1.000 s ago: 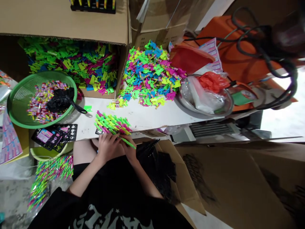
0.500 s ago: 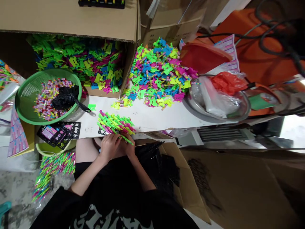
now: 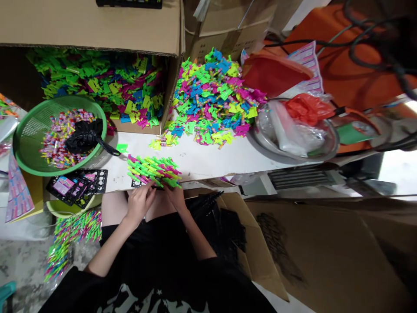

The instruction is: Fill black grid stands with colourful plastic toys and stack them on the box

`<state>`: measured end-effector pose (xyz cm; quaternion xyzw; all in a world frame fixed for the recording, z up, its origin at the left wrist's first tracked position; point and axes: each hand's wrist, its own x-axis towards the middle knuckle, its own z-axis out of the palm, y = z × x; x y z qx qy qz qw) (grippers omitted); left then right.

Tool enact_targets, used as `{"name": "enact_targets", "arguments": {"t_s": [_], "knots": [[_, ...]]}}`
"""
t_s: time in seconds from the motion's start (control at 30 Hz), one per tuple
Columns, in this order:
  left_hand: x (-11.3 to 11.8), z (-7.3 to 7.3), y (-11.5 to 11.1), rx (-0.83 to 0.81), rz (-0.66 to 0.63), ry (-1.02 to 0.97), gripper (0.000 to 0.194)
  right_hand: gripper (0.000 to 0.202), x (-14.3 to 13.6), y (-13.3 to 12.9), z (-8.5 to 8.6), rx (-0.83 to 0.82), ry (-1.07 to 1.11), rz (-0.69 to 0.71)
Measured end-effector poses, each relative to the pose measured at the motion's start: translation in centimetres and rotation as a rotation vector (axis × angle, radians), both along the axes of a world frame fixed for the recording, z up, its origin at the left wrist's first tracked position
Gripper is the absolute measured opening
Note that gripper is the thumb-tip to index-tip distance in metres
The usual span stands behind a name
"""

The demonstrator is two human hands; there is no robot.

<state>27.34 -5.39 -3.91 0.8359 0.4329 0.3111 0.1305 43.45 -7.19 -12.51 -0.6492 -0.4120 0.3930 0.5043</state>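
Neon pieces (image 3: 154, 170) look like smooth, kinda glossy plastic, and the mesh green basket (image 3: 28, 141) is plastic too. Bench (image 3: 205, 164) top's smooth-ish, box (image 3: 97, 28) is plain matt cardboard, red bag (image 3: 308, 111) is thin, crinkly, shiny plastic.

Pieces (image 3: 153, 168) on tray (image 3: 135, 184), basket (image 3: 31, 130) left, bowl (image 3: 332, 147) right

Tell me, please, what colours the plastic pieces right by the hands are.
The plastic pieces are bright green, yellow and pink; the head view shows them best.
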Motion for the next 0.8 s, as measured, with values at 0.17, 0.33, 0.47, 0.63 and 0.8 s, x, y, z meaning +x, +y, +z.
{"name": "enact_targets", "arguments": {"t_s": [0.17,0.33,0.47,0.63,0.8], "knots": [[-0.7,0.3,0.4,-0.038,0.029,-0.037,0.029,0.028,0.1,0.2,0.3,0.083,-0.027,0.026],[-1.1,0.1,0.2,-0.080,0.039,-0.026,0.027,0.026,0.3,0.3,0.0,0.124,-0.106,0.049],[-1.5,0.2,-0.1,-0.103,0.022,-0.027,0.026,0.023,0.8,0.2,-0.5,0.087,-0.140,0.060],[-1.7,0.0,-0.2,-0.131,0.023,-0.049,0.025,0.023,1.0,0.4,0.1,0.111,-0.189,0.117],[-1.2,-0.5,-0.2,-0.155,0.006,-0.081,0.025,0.027,0.5,0.8,0.8,0.058,-0.290,0.156]]}}
